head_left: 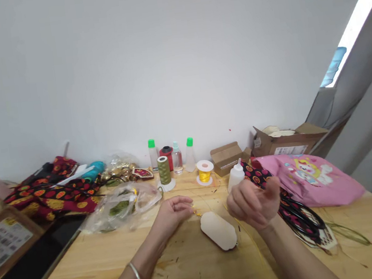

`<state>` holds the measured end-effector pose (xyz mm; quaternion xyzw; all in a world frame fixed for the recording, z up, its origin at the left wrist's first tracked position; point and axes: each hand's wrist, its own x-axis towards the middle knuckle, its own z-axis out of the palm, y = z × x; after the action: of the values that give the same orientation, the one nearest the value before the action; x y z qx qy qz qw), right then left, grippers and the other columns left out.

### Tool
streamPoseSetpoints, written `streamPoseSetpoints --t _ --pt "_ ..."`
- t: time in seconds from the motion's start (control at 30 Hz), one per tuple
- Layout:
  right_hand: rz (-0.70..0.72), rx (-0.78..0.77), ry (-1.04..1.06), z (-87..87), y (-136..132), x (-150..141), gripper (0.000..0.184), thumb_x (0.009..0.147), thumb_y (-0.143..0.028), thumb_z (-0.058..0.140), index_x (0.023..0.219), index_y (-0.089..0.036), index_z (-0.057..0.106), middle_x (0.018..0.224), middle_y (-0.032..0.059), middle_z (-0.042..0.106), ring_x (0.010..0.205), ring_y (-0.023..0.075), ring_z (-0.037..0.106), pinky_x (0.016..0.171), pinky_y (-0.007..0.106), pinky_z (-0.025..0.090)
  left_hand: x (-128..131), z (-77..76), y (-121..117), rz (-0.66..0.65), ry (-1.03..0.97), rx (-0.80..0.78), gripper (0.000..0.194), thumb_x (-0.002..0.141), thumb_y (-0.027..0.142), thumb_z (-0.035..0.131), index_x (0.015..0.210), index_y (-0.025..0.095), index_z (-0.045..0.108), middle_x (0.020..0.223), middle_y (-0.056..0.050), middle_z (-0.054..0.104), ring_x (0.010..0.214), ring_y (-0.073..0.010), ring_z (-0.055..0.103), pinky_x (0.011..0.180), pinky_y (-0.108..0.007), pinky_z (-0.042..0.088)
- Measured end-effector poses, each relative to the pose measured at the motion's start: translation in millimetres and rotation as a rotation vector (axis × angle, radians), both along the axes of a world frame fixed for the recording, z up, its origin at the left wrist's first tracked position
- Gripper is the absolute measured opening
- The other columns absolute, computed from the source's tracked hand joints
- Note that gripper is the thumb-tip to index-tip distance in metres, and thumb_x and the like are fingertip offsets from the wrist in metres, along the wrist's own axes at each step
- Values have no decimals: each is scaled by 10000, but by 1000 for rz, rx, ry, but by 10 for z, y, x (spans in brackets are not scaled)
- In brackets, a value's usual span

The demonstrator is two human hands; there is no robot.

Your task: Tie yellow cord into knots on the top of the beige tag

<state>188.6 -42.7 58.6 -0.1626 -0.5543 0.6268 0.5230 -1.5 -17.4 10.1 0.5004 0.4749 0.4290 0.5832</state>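
Cardboard box (pixel 6 243) at the surface's (pixel 110 268) left edge; clear bag (pixel 148 194) inward of it. My left hand (pixel 172 212): fingers loosely bent, thumb close under them, at yellow cord (pixel 198 214); can't tell whether they pinch it. Pale plaque (pixel 218 231) lies flat mid-surface, well in from back edge, between my hands. My right hand (pixel 256 203): fingers curled in, thumb out, hold unclear. Pink bag (pixel 336 184) towards right edge.

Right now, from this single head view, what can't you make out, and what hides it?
In the head view:
Left hand: whether its fingertips pinch the yellow cord; too small.
Right hand: anything inside its grip; curled fingers cover it.
Pale oval piece: its underside; its own body hides it.
Left carton: part cut off by the picture's edge.
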Motion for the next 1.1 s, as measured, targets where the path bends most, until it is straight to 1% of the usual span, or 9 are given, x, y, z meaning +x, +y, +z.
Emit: streamPoseSetpoints --t 0.1,0.13,0.2,0.33,0.47,0.57,0.8,0.93,1.1 --pt "-363 47 -347 -94 91 -130 473 653 -601 362 603 -167 542 468 -10 463 392 76 342 395 201 273 9 -4 6 6 17 54 260 491 220 681 715 120 596 560 -18 635 508 -115 559 514 -203 395" --pt "-507 131 -505 -147 119 -192 399 621 -547 472 645 -160 565 562 11 518 469 89 400 448 208 305 12 -10 11 8 28 79 251 498 221 675 713 119 595 561 -20 632 511 -115 558 517 -204 397" --pt "-626 267 -782 -273 158 -299 350 554 -453 598 747 -162 586 660 23 557 557 110 446 512 219 329 15 -28 22 10 53 131 232 508 213 664 708 119 594 574 -23 626 532 -118 557 528 -206 402" --pt "-505 336 -1033 -472 183 -356 166 659 -268 543 770 -167 613 614 6 585 527 100 474 504 203 328 17 -63 31 -32 107 204 207 543 207 630 726 118 596 624 -31 620 580 -121 553 558 -214 410" --pt "-449 403 -1077 -483 184 -299 167 690 -180 486 687 -185 652 629 15 626 558 106 512 513 196 336 26 -58 15 -98 184 207 222 564 235 614 746 109 603 649 -40 623 593 -124 540 560 -216 403" --pt "-481 377 -1101 -437 182 -276 171 675 -164 488 701 -191 655 668 20 642 580 113 531 528 197 343 27 -45 1 -130 227 163 202 577 250 601 717 105 619 642 -29 625 571 -113 520 538 -203 385" --pt "-565 363 -1104 -377 167 -280 148 683 -176 468 670 -173 615 620 13 614 570 114 516 523 200 331 9 -22 0 -146 233 79 222 600 307 578 543 96 612 400 51 491 383 -41 333 386 -156 233" --pt "-612 327 -1084 -362 161 -285 139 689 -159 449 644 -162 581 592 4 589 562 109 499 521 200 320 17 3 -10 -147 186 64 242 591 338 592 594 101 638 452 30 556 409 -51 374 400 -157 255" --pt "-638 260 -1049 -346 157 -269 136 717 -167 414 657 -166 536 511 -16 543 523 107 483 512 200 321 11 -9 -14 -157 201 107 282 596 369 591 696 119 673 640 -29 665 517 -100 489 476 -180 339"
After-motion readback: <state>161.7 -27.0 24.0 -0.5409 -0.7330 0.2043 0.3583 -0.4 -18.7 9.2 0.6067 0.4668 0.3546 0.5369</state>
